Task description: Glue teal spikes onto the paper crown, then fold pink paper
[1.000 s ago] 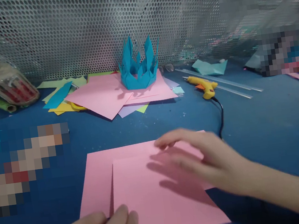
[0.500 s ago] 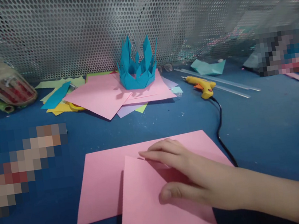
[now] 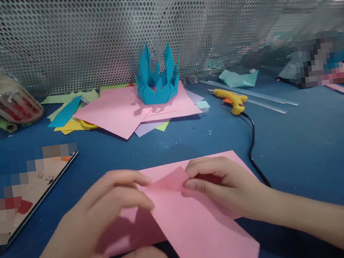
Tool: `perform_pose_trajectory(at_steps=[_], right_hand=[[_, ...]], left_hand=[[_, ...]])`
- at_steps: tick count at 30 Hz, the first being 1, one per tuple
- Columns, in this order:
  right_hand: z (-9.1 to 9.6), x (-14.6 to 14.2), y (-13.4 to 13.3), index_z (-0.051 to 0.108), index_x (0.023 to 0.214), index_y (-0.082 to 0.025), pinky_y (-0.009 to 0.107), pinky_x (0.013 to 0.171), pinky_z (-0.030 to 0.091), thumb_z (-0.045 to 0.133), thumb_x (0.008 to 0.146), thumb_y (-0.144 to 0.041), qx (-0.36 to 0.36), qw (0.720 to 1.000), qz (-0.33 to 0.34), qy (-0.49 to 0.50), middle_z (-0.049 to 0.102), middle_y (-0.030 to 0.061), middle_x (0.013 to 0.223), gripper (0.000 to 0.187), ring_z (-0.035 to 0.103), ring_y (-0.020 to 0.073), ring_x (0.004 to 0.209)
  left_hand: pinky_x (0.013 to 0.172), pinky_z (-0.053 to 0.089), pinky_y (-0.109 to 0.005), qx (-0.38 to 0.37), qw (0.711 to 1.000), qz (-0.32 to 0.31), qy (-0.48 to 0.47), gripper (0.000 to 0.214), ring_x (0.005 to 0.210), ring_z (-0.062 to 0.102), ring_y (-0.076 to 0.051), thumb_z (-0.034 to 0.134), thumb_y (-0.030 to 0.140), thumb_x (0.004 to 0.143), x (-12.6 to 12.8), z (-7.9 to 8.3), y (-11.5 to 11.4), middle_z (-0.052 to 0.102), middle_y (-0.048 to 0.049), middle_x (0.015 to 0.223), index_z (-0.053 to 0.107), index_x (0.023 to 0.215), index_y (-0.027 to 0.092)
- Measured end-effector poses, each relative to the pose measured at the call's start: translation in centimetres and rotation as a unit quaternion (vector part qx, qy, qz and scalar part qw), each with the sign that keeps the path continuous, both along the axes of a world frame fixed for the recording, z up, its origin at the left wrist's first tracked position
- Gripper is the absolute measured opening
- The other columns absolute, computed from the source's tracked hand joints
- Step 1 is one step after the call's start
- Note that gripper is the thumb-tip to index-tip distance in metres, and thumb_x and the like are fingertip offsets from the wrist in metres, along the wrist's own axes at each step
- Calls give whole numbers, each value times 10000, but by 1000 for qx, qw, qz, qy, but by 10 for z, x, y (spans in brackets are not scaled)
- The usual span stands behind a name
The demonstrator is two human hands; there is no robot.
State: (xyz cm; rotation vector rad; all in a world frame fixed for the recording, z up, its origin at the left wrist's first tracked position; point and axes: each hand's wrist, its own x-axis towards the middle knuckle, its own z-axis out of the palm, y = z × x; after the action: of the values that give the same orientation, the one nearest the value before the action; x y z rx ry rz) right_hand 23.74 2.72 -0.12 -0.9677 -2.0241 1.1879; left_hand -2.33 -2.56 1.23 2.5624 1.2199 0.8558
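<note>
A folded piece of pink paper [image 3: 200,222] slants across the lower middle, its top end partly turned over. My right hand [image 3: 226,181] pinches that turned end between thumb and fingers. On the other side my left hand [image 3: 102,223] is open, thumb well apart from the fingers. Its fingertips are at the folded piece's upper left edge; whether they press on it I cannot tell. Beneath both lies a larger pink sheet [image 3: 161,170], partly covered by the hands and the folded piece.
Behind stands a blue paper crown [image 3: 157,86] on stacked coloured paper [image 3: 120,119]. A yellow glue gun [image 3: 234,100] with a black cord [image 3: 253,148] lies right of it, beside clear glue sticks [image 3: 267,106]. A jar [image 3: 9,99] stands left; a tablet-like device [image 3: 44,184] lies nearer.
My left hand has come up from the bottom edge to the folded paper. My right hand has closed from lying spread to a pinch, and the folded paper has turned, its lower end swinging right.
</note>
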Motion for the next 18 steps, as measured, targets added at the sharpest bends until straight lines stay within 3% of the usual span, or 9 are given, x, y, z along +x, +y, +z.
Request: perform_pose_trajectory(at_steps=[3, 6, 9, 11, 14, 18], right_hand=[[1, 0, 0, 650, 758, -176, 181, 613, 470, 584, 926, -251, -20, 1000, -9, 15, 658, -8, 720, 196, 592, 99, 661], [2, 0, -1, 623, 773, -174, 177, 611, 464, 568, 924, -239, -34, 999, -14, 31, 623, -10, 721, 173, 560, 92, 663], [1, -1, -3, 558, 783, -183, 173, 536, 414, 527, 944, -285, -75, 996, -7, 50, 531, -36, 653, 194, 479, 79, 586], [1, -2, -4, 507, 787, -197, 175, 477, 366, 493, 960, -335, -97, 994, 0, 49, 463, -59, 604, 222, 424, 74, 529], [2, -1, -1, 461, 747, -214, 181, 443, 356, 430, 979, -338, -5, 1000, -16, -25, 445, -64, 571, 265, 421, 80, 493], [-1, 8, 17, 595, 789, -207, 238, 593, 470, 476, 937, -243, 125, 983, -59, -123, 642, 14, 728, 193, 590, 137, 660]], left_hand=[[811, 584, -189, -93, 993, 25, -71, 223, 1040, 667, -150, 634, 374, 876, 5, 2, 11, 621, 0, 1151, 530, 1055, 291], [744, 593, -185, -227, 961, 22, -154, 293, 995, 683, -149, 584, 228, 839, 7, -1, 11, 647, 31, 1074, 515, 1110, 316], [725, 577, -201, -351, 910, 52, -214, 225, 859, 682, -140, 607, 316, 836, 11, 3, 7, 665, 59, 946, 562, 1057, 315], [704, 533, -188, -384, 897, 83, -204, 155, 781, 635, -134, 646, 414, 808, 14, 9, 7, 643, 62, 819, 622, 880, 279], [595, 449, -177, -372, 904, 111, -181, 316, 655, 531, -127, 646, 477, 785, 17, 17, 9, 552, 50, 627, 587, 590, 236], [668, 466, -177, -405, 875, 120, -236, 271, 719, 583, -136, 641, 493, 812, 18, 19, 10, 645, 58, 677, 655, 673, 261]])
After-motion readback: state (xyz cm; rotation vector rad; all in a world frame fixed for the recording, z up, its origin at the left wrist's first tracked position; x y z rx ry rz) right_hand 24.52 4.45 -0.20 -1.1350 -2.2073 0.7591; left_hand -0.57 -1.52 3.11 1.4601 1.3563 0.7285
